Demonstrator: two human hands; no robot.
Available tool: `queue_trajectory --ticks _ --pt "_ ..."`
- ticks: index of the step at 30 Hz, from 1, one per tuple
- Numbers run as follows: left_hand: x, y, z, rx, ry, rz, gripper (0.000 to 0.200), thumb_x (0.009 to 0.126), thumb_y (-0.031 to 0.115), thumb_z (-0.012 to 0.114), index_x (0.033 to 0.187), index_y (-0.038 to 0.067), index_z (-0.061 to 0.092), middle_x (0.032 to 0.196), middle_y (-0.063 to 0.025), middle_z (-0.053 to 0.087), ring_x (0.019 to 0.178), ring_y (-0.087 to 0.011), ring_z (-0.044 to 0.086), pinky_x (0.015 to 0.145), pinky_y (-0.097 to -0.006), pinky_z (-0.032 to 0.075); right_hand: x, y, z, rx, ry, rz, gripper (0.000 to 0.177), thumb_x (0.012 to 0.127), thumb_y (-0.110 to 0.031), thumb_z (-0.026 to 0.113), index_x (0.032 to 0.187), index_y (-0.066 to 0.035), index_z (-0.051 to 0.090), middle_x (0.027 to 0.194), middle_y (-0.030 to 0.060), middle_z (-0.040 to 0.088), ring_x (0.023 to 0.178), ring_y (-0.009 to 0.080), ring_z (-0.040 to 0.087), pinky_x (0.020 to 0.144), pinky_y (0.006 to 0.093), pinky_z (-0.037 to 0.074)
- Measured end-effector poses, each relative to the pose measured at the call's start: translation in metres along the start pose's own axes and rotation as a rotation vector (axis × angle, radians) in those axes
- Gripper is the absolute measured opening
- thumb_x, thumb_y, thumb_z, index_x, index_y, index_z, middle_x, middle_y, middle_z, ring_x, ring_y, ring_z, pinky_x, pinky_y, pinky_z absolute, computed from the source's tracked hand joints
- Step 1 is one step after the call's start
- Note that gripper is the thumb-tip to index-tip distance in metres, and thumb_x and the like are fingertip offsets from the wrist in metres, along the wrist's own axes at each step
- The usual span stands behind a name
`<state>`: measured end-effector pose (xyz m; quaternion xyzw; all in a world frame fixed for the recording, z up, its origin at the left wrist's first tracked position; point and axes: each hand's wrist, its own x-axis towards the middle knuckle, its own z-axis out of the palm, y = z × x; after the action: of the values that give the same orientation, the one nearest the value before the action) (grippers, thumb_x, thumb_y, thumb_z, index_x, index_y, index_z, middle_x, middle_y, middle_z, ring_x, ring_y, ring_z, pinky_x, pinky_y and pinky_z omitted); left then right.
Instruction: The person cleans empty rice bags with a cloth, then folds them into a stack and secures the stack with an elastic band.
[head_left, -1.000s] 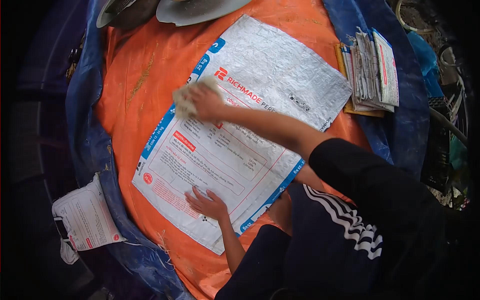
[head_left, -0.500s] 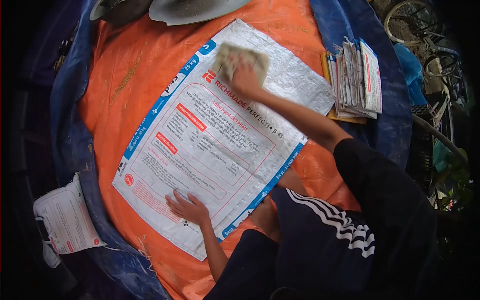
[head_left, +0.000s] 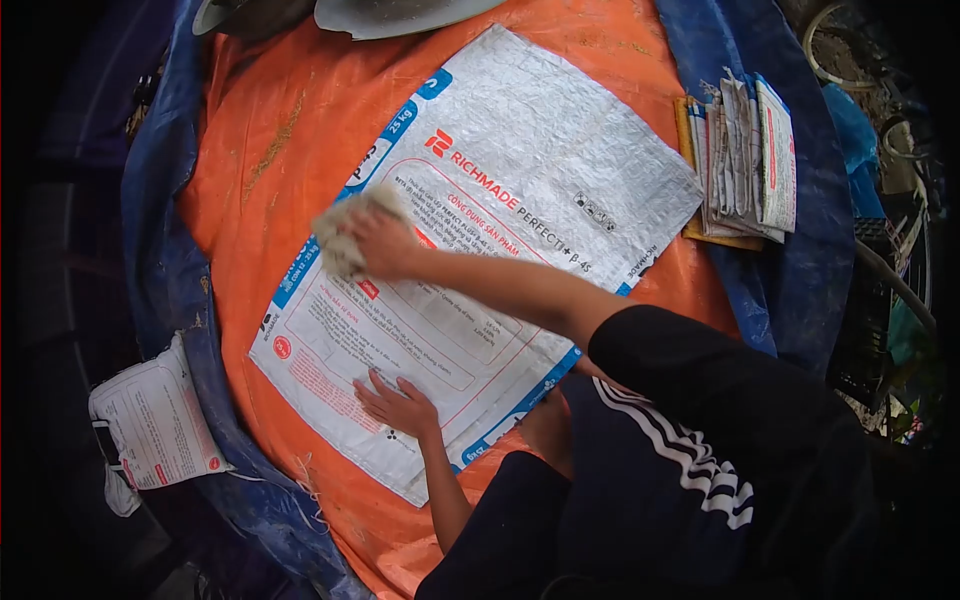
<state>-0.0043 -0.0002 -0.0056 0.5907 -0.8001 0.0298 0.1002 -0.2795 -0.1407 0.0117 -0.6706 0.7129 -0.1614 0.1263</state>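
Note:
A large white printed feed sack with blue side bands lies flat and slanted on the orange tarp. My right hand presses a pale, crumpled cloth onto the sack near its left blue edge. The fingers bunch over the cloth and are partly blurred. Lower down, my left hand rests flat on the sack's printed lower part with fingers spread and nothing held.
An orange tarp spreads beneath the sack, bordered by a blue tarp. Folded sacks are stacked at the right. Another printed sack package sits at the lower left. A grey round pan stands at the top edge.
My right hand has swept the cloth from the sack's upper part down and left to its left edge. My left hand stays in place on the sack. The whole view has shifted slightly.

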Motion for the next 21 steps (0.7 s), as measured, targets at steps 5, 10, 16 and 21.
queue_trajectory --ticks 5,10,16,21 --pt "0.001 -0.002 0.000 -0.007 0.021 0.016 0.052 0.103 0.034 0.044 0.147 0.008 0.041 0.158 -0.0223 0.028 0.144 -0.0423 0.028 0.114 -0.0580 0.025 0.011 0.115 -0.037 -0.282 0.235 0.054 0.059 0.092 -0.065 0.047 0.146 -0.042 0.045 0.158 0.0033 0.037 0.149 0.0260 0.027 0.122 0.0487 0.013" --pt "0.000 -0.001 -0.001 -0.028 0.009 0.004 0.052 0.103 0.035 0.043 0.147 0.008 0.041 0.158 -0.0222 0.027 0.145 -0.0428 0.027 0.115 -0.0589 0.024 0.003 0.217 -0.074 -0.174 0.390 0.408 0.074 0.096 -0.065 0.037 0.158 -0.026 0.029 0.164 0.0108 0.023 0.152 0.0336 0.017 0.123 0.0523 0.009" --pt "0.001 -0.001 -0.002 -0.033 0.004 0.000 0.052 0.102 0.034 0.044 0.148 0.009 0.040 0.159 -0.0223 0.026 0.145 -0.0434 0.026 0.115 -0.0589 0.024 -0.051 0.276 -0.118 -0.275 0.266 0.748 0.063 0.098 -0.050 0.042 0.144 -0.007 0.051 0.162 0.0143 0.027 0.151 0.0407 0.018 0.120 0.0595 0.013" --pt "0.000 0.000 -0.002 -0.033 0.009 0.003 0.052 0.102 0.033 0.045 0.147 0.008 0.042 0.158 -0.0239 0.028 0.143 -0.0460 0.030 0.113 -0.0596 0.026 -0.120 0.173 -0.066 -0.274 0.337 0.366 0.056 0.090 -0.032 0.056 0.138 -0.003 0.051 0.136 0.0252 0.048 0.132 0.0429 0.040 0.109 0.0585 0.030"
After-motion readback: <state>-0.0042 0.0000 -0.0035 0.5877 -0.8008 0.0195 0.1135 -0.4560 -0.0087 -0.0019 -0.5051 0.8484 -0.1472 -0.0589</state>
